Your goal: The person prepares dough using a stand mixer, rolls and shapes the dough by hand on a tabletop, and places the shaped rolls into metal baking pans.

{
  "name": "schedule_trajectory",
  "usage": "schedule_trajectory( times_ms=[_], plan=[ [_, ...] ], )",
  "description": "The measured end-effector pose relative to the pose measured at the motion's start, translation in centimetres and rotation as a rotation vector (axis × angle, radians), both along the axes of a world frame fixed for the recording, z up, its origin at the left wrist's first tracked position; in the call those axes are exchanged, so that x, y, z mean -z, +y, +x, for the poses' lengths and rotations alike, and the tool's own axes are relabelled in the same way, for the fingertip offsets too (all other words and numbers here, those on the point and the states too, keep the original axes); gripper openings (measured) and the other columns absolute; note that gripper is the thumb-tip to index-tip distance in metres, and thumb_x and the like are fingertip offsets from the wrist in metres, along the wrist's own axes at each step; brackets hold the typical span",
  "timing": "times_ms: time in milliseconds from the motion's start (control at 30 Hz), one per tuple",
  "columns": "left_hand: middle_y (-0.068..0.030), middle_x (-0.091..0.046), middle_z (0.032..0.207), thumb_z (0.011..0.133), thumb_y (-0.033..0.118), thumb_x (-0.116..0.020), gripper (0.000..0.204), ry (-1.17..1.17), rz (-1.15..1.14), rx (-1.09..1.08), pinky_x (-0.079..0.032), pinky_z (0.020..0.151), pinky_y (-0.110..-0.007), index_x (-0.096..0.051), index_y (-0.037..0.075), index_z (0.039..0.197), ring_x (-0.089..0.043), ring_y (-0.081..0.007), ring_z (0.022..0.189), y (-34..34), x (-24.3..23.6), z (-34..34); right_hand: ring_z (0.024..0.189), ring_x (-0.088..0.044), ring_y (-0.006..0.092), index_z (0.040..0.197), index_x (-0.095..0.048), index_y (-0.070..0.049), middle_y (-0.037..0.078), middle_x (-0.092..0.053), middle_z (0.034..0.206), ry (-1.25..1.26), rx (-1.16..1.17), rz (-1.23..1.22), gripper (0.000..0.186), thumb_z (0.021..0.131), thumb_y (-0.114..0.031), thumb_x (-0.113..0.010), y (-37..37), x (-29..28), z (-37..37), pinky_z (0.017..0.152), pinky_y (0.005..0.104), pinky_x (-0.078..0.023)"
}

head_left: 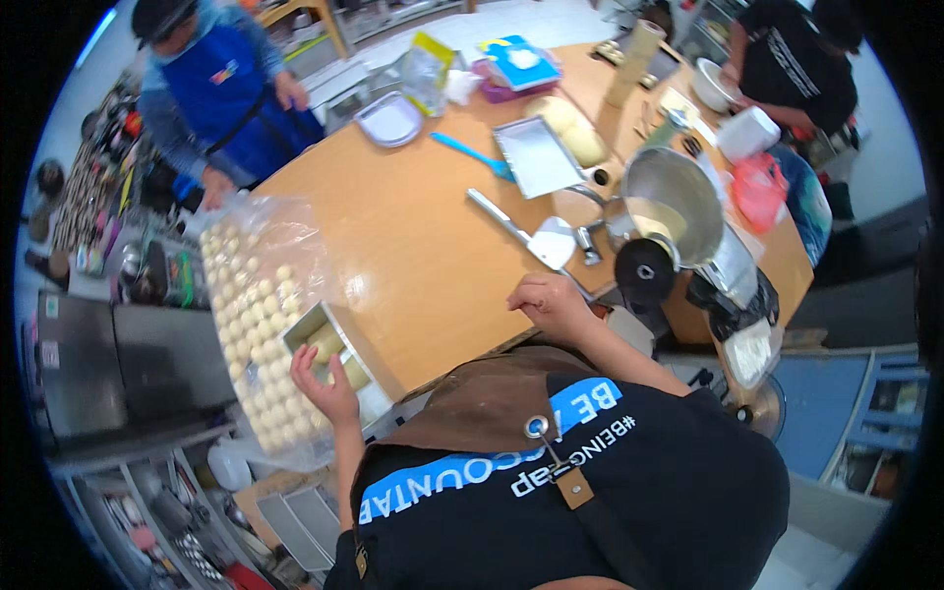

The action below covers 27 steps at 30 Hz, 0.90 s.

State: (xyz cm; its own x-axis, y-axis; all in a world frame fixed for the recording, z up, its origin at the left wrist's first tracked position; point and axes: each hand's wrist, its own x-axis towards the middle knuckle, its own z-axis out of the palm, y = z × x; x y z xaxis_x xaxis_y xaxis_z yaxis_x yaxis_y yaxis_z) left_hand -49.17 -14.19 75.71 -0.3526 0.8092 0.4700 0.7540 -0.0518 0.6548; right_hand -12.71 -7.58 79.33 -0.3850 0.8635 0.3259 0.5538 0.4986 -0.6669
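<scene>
My left hand is at the near end of a metal loaf tin, fingers spread over the pale dough rolls inside. Whether the fingertips press on the dough is hard to tell. Beside the tin on the left, many small round dough balls lie in rows, partly under a clear plastic sheet. My right hand hovers by the table's near edge, its fingers curled in and nothing visible in them. A dough scraper lies beyond it, near a long metal-handled tool.
On the right stands a steel mixing bowl with batter or dough in it. A metal tray, blue spatula and large dough pieces lie farther back. A person in a blue apron stands far left; another person handles a white bowl.
</scene>
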Motion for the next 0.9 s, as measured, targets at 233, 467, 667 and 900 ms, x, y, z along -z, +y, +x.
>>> schedule_trajectory(
  times_ms=[233, 467, 667, 900],
  plan=[
    [-0.0158, -0.047, 0.121, 0.080, 0.006, -0.065, 0.028, -0.030, 0.123, 0.173, -0.032, 0.101, -0.044, -0.053, 0.003, 0.105, -0.043, -0.0327, 0.117, 4.6, -1.5, 10.5, 0.072, -0.064, 0.0247, 0.091, -0.067, -0.008, 0.009, -0.065, 0.077, 0.234, 0.648, 0.007, 0.014, 0.080, -0.005, -0.060, 2.0, -10.6, 16.3, 0.064, 0.0309, -0.050],
    [-0.0193, -0.039, 0.129, 0.070, 0.028, -0.078, 0.064, -0.041, -0.230, 0.716, -0.029, 0.103, -0.046, -0.046, 0.003, 0.119, -0.036, -0.0366, 0.122, 9.7, -2.3, 23.4, 0.101, -0.057, 0.0264, 0.106, -0.067, -0.014, 0.010, -0.062, 0.107, -0.322, 0.622, -0.177, 0.030, 0.080, -0.003, -0.058, -2.2, -7.4, 23.3, 0.088, 0.0373, -0.045],
    [-0.0266, -0.020, 0.139, 0.047, 0.043, -0.088, 0.122, 0.015, -0.228, 1.275, -0.028, 0.106, -0.051, -0.019, 0.007, 0.141, -0.022, -0.0447, 0.132, 9.3, -2.4, 37.3, 0.116, -0.049, 0.0270, 0.102, -0.069, -0.014, 0.005, -0.056, 0.123, -0.371, 0.235, -0.161, 0.034, 0.071, -0.001, -0.063, 0.6, -3.7, 25.4, 0.098, 0.0416, -0.038],
    [-0.0218, -0.027, 0.124, 0.048, 0.028, -0.087, 0.112, -0.096, -0.376, 1.047, -0.029, 0.103, -0.046, -0.019, 0.004, 0.134, -0.028, -0.0385, 0.120, 7.9, -2.1, 42.2, 0.117, -0.053, 0.0197, 0.097, -0.067, -0.014, 0.000, -0.066, 0.110, -0.531, 0.005, -0.006, 0.034, 0.065, -0.003, -0.068, 2.8, -1.8, 25.9, 0.107, 0.0439, -0.032]
  ],
)
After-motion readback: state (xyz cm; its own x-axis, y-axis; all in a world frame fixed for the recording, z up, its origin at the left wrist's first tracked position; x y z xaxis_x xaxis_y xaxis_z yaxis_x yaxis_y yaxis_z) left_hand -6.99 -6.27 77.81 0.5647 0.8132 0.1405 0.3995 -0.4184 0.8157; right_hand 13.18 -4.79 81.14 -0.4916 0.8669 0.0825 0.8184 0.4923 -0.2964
